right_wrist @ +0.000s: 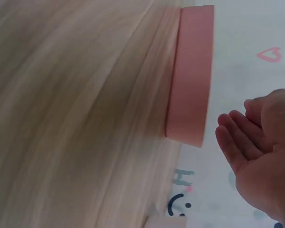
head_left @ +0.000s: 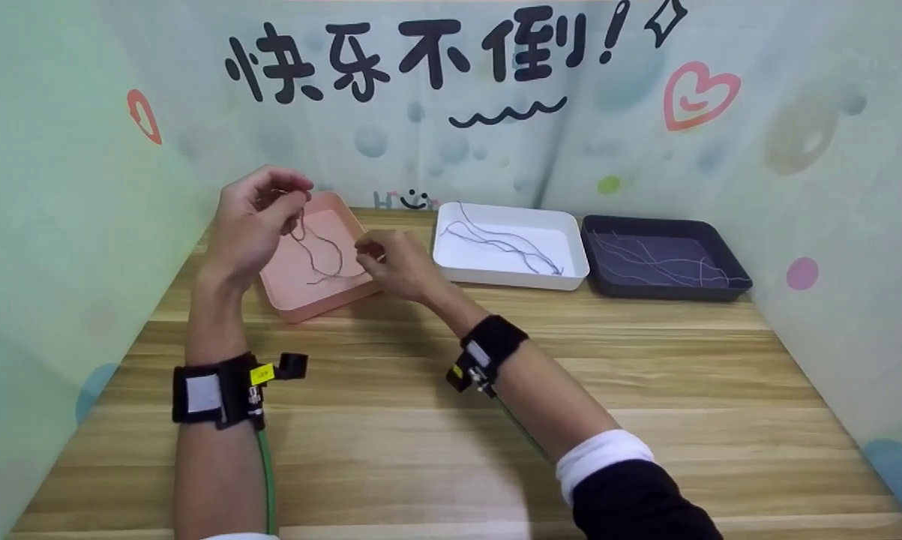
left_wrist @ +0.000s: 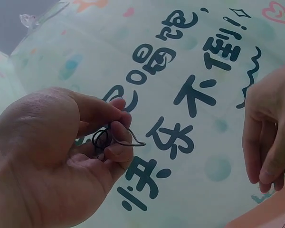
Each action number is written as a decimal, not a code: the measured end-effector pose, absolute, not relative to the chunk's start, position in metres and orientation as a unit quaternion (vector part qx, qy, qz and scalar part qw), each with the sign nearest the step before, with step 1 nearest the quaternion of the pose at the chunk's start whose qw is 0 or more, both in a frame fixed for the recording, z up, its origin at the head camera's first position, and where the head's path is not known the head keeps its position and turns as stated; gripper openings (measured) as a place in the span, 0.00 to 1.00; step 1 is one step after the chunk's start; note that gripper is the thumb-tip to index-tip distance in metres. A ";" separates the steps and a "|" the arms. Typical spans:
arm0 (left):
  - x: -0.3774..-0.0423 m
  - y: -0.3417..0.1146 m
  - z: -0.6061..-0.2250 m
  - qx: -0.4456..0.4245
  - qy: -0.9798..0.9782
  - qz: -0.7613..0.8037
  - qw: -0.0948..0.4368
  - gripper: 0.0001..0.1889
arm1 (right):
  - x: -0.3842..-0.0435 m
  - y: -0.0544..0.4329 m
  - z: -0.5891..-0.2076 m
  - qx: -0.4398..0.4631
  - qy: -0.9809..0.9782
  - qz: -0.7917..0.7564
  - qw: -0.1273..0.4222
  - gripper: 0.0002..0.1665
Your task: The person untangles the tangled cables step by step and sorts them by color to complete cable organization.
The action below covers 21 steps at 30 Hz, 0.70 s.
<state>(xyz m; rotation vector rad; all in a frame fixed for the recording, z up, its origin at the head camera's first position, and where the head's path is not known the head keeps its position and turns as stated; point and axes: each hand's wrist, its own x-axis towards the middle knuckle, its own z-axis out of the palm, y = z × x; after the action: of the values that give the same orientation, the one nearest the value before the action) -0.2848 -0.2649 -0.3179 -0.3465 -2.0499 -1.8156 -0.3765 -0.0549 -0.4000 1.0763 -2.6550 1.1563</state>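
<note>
My left hand is raised over the left side of the pink tray. Between its thumb and fingers it pinches a thin dark cord, part of it bunched in loops. Below that hand, cord loops over the tray, with one strand running toward the right hand. Whether these loops hang or rest on the tray floor is hard to tell. My right hand is by the tray's right rim, fingers loosely bent. No cord shows in it in the right wrist view.
Beside the pink tray stands a white tray with several thin dark strands in it. Right of that, a black tray holds several pale strands. All stand on a wooden table, with printed cloth walls around it.
</note>
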 end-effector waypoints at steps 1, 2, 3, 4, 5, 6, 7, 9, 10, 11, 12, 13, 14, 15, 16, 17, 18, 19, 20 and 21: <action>-0.286 -0.262 -0.318 -0.128 -0.737 -0.636 0.190 0.06 | -0.375 -0.048 -0.397 0.354 -0.854 0.381 0.023 0.15; -0.286 -0.260 -0.319 -0.133 -0.742 -0.630 0.189 0.05 | -0.373 -0.041 -0.395 0.359 -0.849 0.387 0.021 0.16; -0.287 -0.257 -0.319 -0.139 -0.744 -0.626 0.187 0.05 | -0.370 -0.033 -0.391 0.365 -0.846 0.388 0.022 0.18; -0.288 -0.254 -0.320 -0.144 -0.745 -0.625 0.184 0.06 | -0.367 -0.024 -0.388 0.371 -0.845 0.385 0.026 0.20; -0.289 -0.251 -0.320 -0.149 -0.744 -0.626 0.180 0.06 | -0.364 -0.015 -0.385 0.377 -0.846 0.376 0.033 0.22; -0.289 -0.247 -0.320 -0.155 -0.740 -0.630 0.175 0.07 | -0.360 -0.005 -0.381 0.383 -0.848 0.365 0.043 0.25; -0.291 -0.244 -0.320 -0.160 -0.735 -0.637 0.168 0.08 | -0.357 0.004 -0.378 0.388 -0.850 0.353 0.052 0.29; -0.293 -0.237 -0.321 -0.170 -0.721 -0.654 0.151 0.09 | -0.349 0.023 -0.373 0.400 -0.852 0.330 0.074 0.36; -0.294 -0.233 -0.322 -0.173 -0.714 -0.663 0.141 0.10 | -0.345 0.032 -0.371 0.408 -0.850 0.320 0.089 0.38; -0.295 -0.228 -0.322 -0.177 -0.706 -0.673 0.132 0.10 | -0.342 0.040 -0.369 0.418 -0.846 0.314 0.107 0.41; -0.296 -0.224 -0.322 -0.182 -0.697 -0.682 0.122 0.11 | -0.339 0.047 -0.369 0.430 -0.837 0.313 0.127 0.42; -0.297 -0.219 -0.323 -0.187 -0.687 -0.694 0.111 0.11 | -0.336 0.054 -0.368 0.440 -0.828 0.315 0.150 0.43; -0.299 -0.214 -0.324 -0.190 -0.678 -0.703 0.101 0.11 | -0.333 0.059 -0.367 0.451 -0.815 0.316 0.178 0.43; -0.300 -0.209 -0.325 -0.192 -0.671 -0.710 0.091 0.12 | -0.331 0.064 -0.368 0.460 -0.802 0.318 0.208 0.42; -0.300 -0.203 -0.325 -0.195 -0.665 -0.716 0.082 0.12 | -0.329 0.068 -0.368 0.467 -0.788 0.321 0.239 0.41; -0.301 -0.198 -0.326 -0.197 -0.659 -0.722 0.073 0.13 | -0.326 0.071 -0.368 0.473 -0.774 0.325 0.269 0.40; -0.301 -0.193 -0.327 -0.199 -0.653 -0.728 0.063 0.13 | -0.325 0.073 -0.368 0.477 -0.759 0.328 0.297 0.37; -0.302 -0.188 -0.328 -0.200 -0.648 -0.733 0.055 0.14 | -0.323 0.075 -0.368 0.480 -0.746 0.331 0.323 0.35; -0.302 -0.184 -0.329 -0.202 -0.643 -0.737 0.048 0.14 | -0.321 0.076 -0.367 0.481 -0.734 0.332 0.345 0.33; -0.301 -0.179 -0.330 -0.203 -0.636 -0.744 0.041 0.14 | -0.320 0.077 -0.367 0.483 -0.723 0.334 0.364 0.30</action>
<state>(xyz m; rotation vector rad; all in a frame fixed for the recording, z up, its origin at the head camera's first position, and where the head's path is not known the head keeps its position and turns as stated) -0.3010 -0.1791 -0.3297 -0.6224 -1.9459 -2.2771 -0.3199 0.0772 -0.3675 1.2414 -1.8604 0.8600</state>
